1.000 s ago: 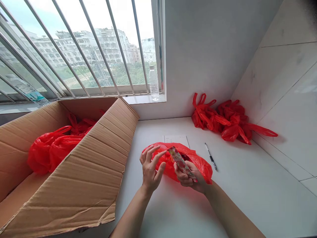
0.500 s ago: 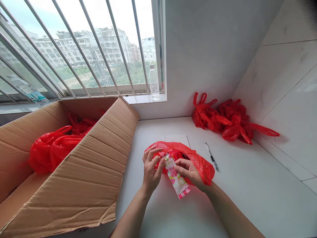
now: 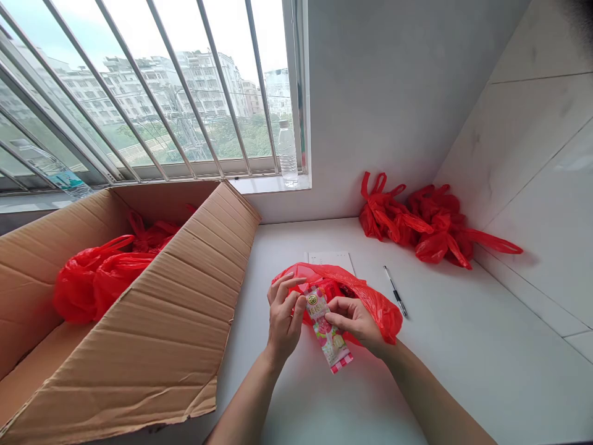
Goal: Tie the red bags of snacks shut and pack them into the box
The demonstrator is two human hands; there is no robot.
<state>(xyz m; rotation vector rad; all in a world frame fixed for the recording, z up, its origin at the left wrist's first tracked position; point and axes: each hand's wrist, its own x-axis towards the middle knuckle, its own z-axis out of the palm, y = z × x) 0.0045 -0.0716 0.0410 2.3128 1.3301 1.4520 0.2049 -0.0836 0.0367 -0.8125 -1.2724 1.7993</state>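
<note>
My right hand [image 3: 356, 320] pinches a small pink and white snack packet [image 3: 328, 334] between thumb and fingers. The packet tilts, its checked pink end pointing down toward me. Behind it a red plastic bag [image 3: 370, 296] lies open on the white table, with red-wrapped items partly visible inside. My left hand [image 3: 283, 309] grips the bag's left edge with curled fingers. Its thumb and index finger are close beside the packet's top end; whether they touch it I cannot tell. Part of the bag drapes over my right wrist.
A cardboard box [image 3: 152, 321] holding red bags [image 3: 106, 278] stands at the left. More tied red bags [image 3: 435, 225] sit by the back wall. A black pen [image 3: 395, 292] and a paper pad [image 3: 331, 258] lie near the open bag. One water bottle [image 3: 288, 154] stands on the sill.
The packet has turned slightly in my right hand, and its lower end has shifted a little to the left. Both hands stay in nearly the same place.
</note>
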